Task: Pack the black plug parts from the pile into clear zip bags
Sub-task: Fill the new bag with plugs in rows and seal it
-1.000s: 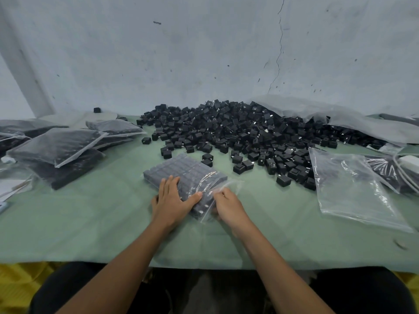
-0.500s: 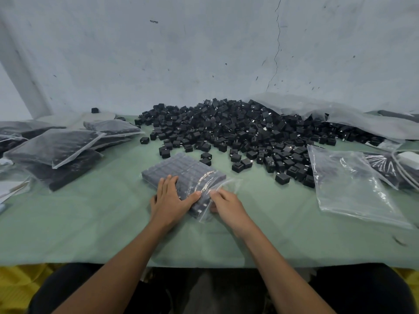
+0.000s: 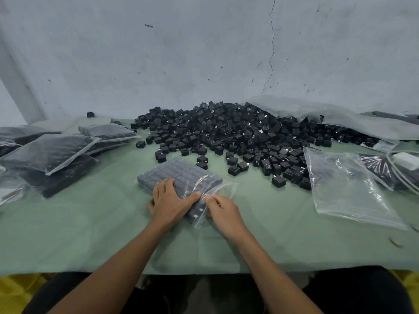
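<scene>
The filled zip bag (image 3: 181, 175) lies flat on the green table cover (image 3: 90, 223), directly in front of the person, its contents packed in tight rows. The left hand (image 3: 169, 203) rests palm-down on the near left part of the bag, fingers straight and close together, thumb spread out toward the right hand. The right hand (image 3: 224, 211) sits just right of the left thumb. Its thumb and curled fingers pinch the loose clear mouth edge of the bag at the near right corner. Whether the zip strip is sealed cannot be told.

Beyond the grip, a few loose parts (image 3: 202, 159) lie just past the far edge of the bag. The main pile of black plug parts (image 3: 238, 132) spreads behind them up to the wall (image 3: 204, 53). Right of the grip, and apart from it, an empty clear bag (image 3: 347, 189) lies flat. Behind that bag, a large crumpled plastic sheet (image 3: 340, 118) covers the right end of the pile. Left of the grip, well apart, a stack of packed bags (image 3: 52, 152) rests on the table cover.
</scene>
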